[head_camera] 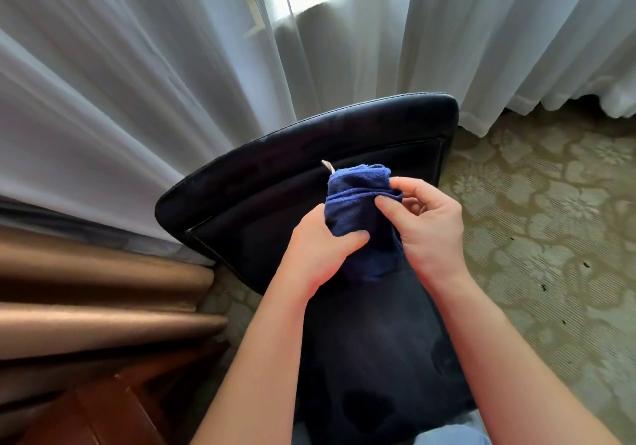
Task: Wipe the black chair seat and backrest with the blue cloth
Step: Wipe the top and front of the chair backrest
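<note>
Both hands hold the cloth (361,203) above the chair (309,155) seat: left hand (320,251) grips its lower part, right hand (426,224) pinches the top fold. Best fold it into a flat pad before wiping.

A furnished home or hotel room: sheer white window curtains (144,76), heavy brown drapes (96,293), flower-patterned green carpet (537,224).

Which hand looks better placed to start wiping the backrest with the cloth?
Probably the left hand: it grips the bulk of the blue cloth, while the right hand only pinches a folded edge. Backrest lies just ahead.
</note>
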`<state>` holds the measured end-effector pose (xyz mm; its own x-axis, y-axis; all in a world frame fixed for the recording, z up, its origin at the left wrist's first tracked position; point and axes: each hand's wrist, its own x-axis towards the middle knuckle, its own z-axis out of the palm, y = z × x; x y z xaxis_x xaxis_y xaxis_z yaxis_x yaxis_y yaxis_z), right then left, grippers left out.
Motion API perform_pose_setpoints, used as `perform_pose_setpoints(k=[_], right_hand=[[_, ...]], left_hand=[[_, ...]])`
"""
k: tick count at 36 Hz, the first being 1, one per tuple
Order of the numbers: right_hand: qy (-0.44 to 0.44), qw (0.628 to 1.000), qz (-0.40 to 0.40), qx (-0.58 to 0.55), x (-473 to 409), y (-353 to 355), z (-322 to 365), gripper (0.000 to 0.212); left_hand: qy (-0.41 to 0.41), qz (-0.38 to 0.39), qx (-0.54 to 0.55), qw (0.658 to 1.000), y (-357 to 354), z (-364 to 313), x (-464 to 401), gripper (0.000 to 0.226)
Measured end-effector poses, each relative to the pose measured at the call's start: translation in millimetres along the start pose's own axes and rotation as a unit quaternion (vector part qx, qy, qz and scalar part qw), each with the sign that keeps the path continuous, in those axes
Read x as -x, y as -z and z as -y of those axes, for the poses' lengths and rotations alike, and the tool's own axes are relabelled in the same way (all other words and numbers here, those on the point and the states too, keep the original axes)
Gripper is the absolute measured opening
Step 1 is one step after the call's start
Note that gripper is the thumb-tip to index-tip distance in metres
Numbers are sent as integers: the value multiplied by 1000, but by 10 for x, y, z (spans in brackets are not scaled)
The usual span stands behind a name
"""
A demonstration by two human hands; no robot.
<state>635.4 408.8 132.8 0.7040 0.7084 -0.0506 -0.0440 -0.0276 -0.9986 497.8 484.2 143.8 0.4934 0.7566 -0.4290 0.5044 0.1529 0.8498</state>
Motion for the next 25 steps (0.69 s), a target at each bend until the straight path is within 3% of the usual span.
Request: perform_pose_setpoints(k=[4, 7, 10, 14, 17, 22, 25], right_hand=[[5, 1000, 25, 8, -20, 28, -45, 27], [-5, 999, 33, -11, -23, 84, -96, 24], [-16, 999, 28, -43, -53, 167, -128, 17], [-17, 997, 29, -73, -72, 225, -121, 15], [-5, 997, 23, -79, -87, 251, -104, 19], [29, 997, 1, -70, -143, 256, -131, 18], [58, 997, 10, -56, -168, 228, -140, 29]], left_hand=[[0, -14, -37, 999, -91, 15, -3, 50], [-49, -3, -70, 996, -117, -10, 5, 64], [-94, 44, -56, 993, -106, -74, 12, 64], [-93, 78, -50, 991, -98, -70, -25, 57], [-74, 48, -66, 994, -145, -40, -84, 47], [-43, -78, -121, 989, -271, -72, -150, 41], [-18, -91, -155, 984, -310, -118, -184, 40]])
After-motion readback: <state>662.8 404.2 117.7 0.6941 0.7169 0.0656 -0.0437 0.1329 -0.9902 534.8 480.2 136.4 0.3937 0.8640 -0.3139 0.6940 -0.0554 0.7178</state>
